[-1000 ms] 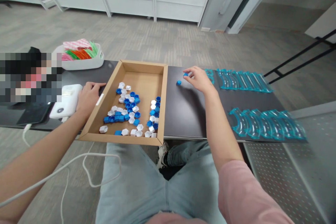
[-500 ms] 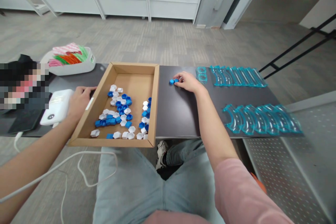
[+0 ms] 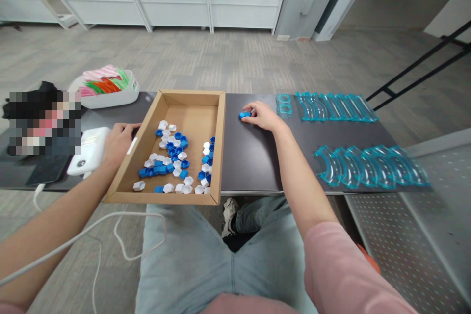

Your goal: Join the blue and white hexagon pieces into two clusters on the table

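My right hand [image 3: 262, 116] is over the dark table with thumb and fingers pinched on a blue hexagonal piece [image 3: 244, 115]. Fingertips partly cover the blue there, and a second blue piece seems to sit against it. My left hand [image 3: 119, 141] lies at the outer left side of a shallow cardboard box [image 3: 222, 142], its fingers stretched toward the wall and apparently touching it. Inside the box, small hexagonal cups lie in loose heaps, some white [image 3: 139, 186], some blue [image 3: 184, 163].
Right of my hand stand small clear teal parts [image 3: 284, 105], a row of teal track-like pieces [image 3: 334, 107] and curved ones [image 3: 371, 168]. Leftward are a white device [image 3: 88, 149], a phone [image 3: 49, 169] and a white basket [image 3: 110, 98] of colourful items. A white cable [image 3: 121, 214] crosses below my left arm.
The two blue pieces, earlier seen side by side with a small gap, now look closer together under my right fingers. The whole view has shifted slightly; my left hand stays by the box.
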`<state>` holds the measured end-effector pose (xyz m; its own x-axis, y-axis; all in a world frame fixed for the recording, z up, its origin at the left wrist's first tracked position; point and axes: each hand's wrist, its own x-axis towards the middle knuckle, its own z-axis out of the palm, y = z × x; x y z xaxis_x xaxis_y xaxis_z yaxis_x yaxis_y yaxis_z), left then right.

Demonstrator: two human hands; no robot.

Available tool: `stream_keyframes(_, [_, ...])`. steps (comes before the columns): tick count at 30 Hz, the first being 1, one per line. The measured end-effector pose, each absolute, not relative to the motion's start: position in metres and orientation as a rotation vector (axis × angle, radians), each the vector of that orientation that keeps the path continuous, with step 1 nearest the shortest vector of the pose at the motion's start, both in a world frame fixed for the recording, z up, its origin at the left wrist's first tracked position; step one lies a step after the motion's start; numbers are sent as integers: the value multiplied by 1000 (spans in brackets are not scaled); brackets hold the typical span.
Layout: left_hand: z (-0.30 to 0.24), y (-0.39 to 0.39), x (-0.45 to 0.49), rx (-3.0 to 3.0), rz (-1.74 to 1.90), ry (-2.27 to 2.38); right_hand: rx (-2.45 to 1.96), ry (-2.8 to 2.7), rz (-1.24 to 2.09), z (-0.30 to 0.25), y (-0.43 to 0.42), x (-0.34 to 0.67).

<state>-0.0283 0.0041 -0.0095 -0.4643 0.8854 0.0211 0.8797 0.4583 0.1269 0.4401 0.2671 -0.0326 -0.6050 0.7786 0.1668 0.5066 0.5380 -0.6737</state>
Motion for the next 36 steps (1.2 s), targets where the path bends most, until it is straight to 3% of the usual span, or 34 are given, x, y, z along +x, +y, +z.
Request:
stream_keyframes(27, [-3,3,-18,1594,226,2644,-1110,-2179,701,-27,259,427])
stream_keyframes(36, [-1,2,-12,1585,222,2606,-603,-2446,601,20,193,389])
